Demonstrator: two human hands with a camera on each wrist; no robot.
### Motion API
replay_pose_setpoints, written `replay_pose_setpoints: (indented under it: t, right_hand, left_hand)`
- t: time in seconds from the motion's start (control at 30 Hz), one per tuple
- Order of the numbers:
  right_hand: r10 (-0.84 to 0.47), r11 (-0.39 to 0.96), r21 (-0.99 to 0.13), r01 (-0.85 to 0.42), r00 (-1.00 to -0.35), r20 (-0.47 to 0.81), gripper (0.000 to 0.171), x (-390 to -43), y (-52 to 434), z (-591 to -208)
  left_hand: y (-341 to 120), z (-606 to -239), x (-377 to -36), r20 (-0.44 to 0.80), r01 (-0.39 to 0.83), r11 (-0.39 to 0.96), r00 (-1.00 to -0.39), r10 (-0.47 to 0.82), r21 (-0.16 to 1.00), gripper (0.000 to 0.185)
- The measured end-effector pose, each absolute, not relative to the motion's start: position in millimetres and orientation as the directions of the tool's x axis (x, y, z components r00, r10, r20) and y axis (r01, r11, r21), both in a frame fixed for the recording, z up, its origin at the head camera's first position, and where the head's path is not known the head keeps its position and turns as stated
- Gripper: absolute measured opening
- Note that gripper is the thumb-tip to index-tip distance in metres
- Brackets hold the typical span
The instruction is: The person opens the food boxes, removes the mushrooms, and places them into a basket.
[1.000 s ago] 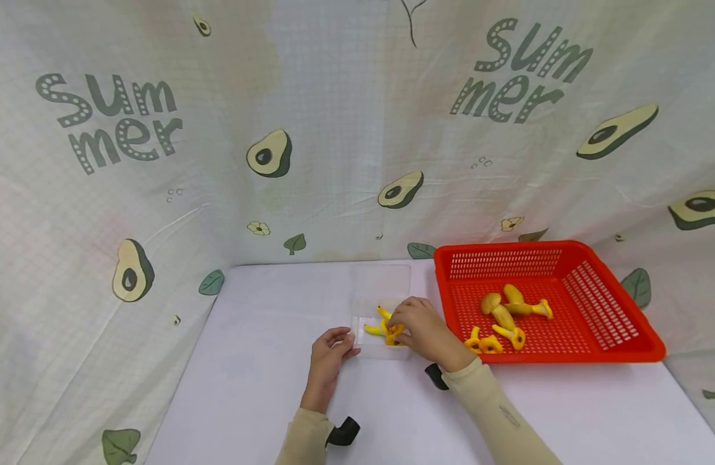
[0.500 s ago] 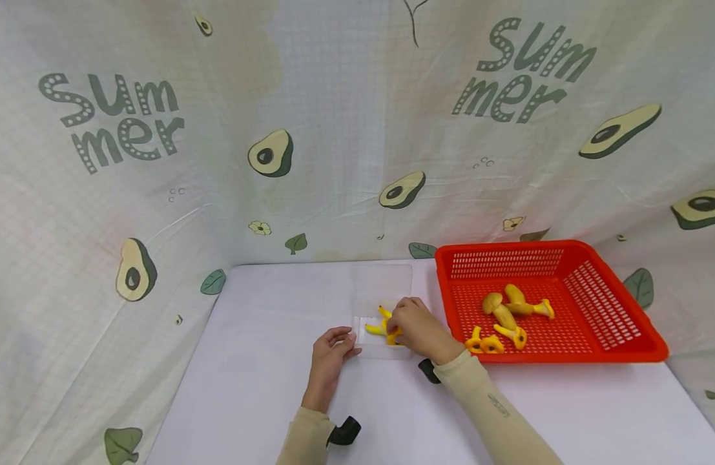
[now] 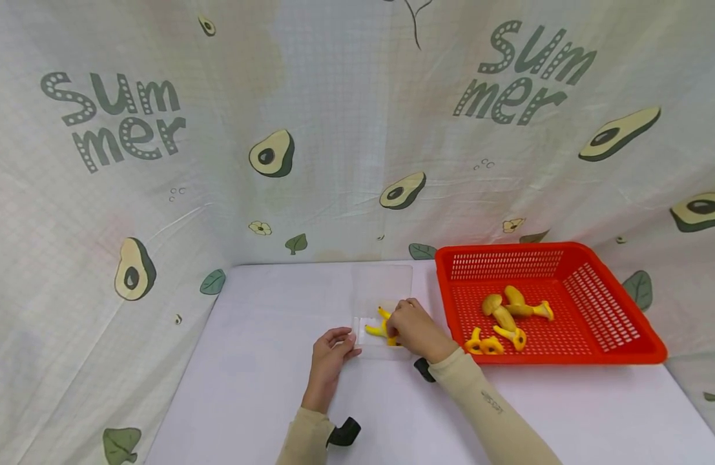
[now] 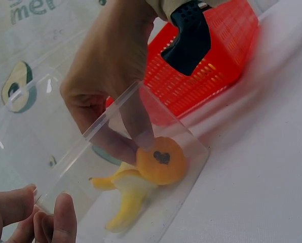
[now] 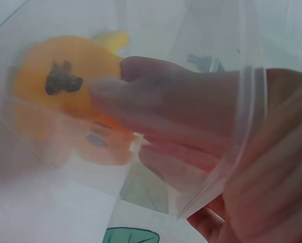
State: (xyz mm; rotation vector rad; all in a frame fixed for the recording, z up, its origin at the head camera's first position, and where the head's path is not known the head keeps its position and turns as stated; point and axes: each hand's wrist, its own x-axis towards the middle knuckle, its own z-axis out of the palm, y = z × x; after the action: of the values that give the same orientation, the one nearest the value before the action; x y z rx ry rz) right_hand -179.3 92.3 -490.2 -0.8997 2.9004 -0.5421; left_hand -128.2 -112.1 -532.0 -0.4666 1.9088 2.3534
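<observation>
Though partly masked by the right hand point(image 3: 415, 330), yellow mushroom pieces point(image 3: 378, 326) visible inside a clear bag point(image 3: 383, 290) on the desk point(image 3: 258, 387), beside the red basket point(image 3: 595, 303) of more mushrooms point(image 3: 505, 310). Left hand point(image 3: 329, 352) pinching the bag's near corner. Against the earlier head frames, right wrist drawn slightly nearer, bag unmoved.

From the left wrist: right fingers point(image 4: 136, 119) reaching through the bag mouth, touching an orange cap point(image 4: 161, 161); left fingertips point(image 4: 60, 223) cut off at the edge.

From the right wrist: everything blurred behind plastic; fingers point(image 5: 171, 96) curled against the cap point(image 5: 60, 76), exact grip hard to make out.
</observation>
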Motion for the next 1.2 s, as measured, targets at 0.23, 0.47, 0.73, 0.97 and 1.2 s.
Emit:
replay_pose_setpoints:
  t: [0.23,0.47,0.73,0.97,1.2]
  right_hand:
    - [-0.564,0.756,-0.362,-0.545,-0.823,0.06,0.01,-178,93,-491]
    - [-0.518,0.722,-0.447,-0.528,-0.841,0.157,0.014,-169,104,-484]
    - [-0.473,0.64,-0.417,-0.645,-0.759,0.448,0.023,-153,126,-466]
    - [-0.42,0.631,-0.386,-0.673,-0.714,0.56,0.028,-143,147,-459]
    - [-0.386,0.673,-0.318,-0.668,-0.684,0.619,0.029,-135,169,-461]
  left_hand:
    - [-112,-534,-128,-0.296,-0.265,-0.209,-0.945,-0.139,0.941,0.032]
    - [-112,-532,-128,-0.307,-0.277,-0.205,-0.942,-0.134,0.939,0.033]
    - [-113,-533,-128,-0.311,-0.284,-0.191,-0.942,-0.127,0.94,0.034]
    - [-113,-534,-129,-0.318,-0.291,-0.192,-0.939,-0.133,0.937,0.034]
    - [-113,-534,-129,-0.313,-0.286,-0.191,-0.941,-0.13,0.939,0.036]
